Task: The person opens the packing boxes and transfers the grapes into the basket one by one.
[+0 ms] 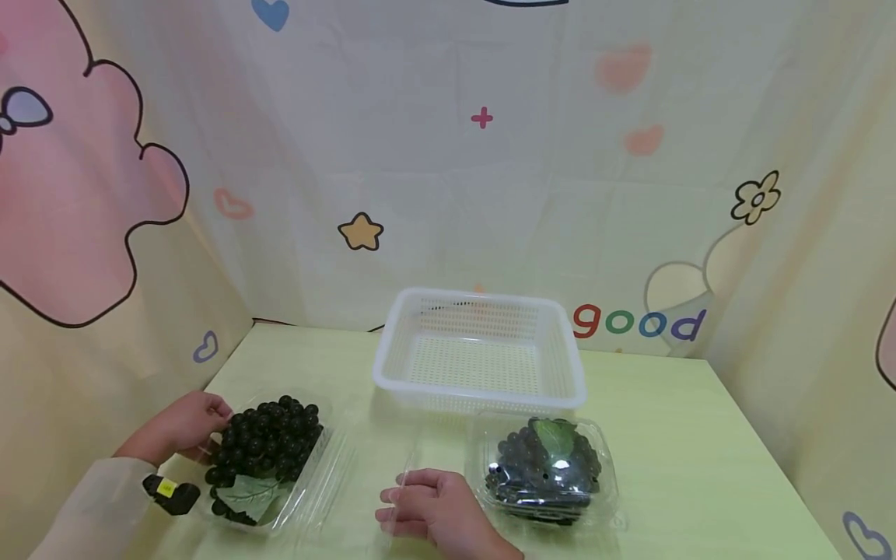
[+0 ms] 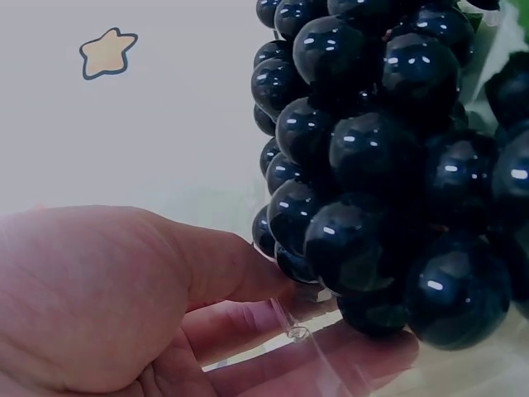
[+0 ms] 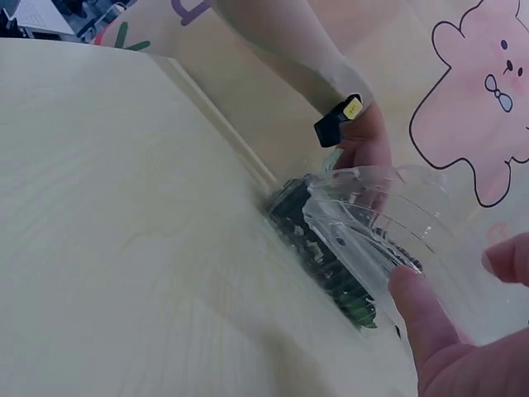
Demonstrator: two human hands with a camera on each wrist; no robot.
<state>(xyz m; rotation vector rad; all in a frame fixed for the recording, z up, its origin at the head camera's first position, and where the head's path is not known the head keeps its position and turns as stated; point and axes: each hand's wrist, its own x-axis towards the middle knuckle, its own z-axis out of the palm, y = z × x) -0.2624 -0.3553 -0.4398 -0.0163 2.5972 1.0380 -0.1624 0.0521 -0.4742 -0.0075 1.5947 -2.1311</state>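
On the left of the table, a clear plastic clamshell box holds a bunch of black grapes with a green leaf. Its transparent lid is folded out to the right. My left hand pinches the box's left edge; in the left wrist view its thumb lies above the clear rim and its fingers show below, beside the grapes. My right hand is at the lid's right edge. In the right wrist view its fingers are spread apart, one overlapping the lid.
Right of my right hand sits a closed clear clamshell box with dark grapes and a leaf inside. Behind it stands a white perforated basket. Printed curtains hang around the pale yellow-green table.
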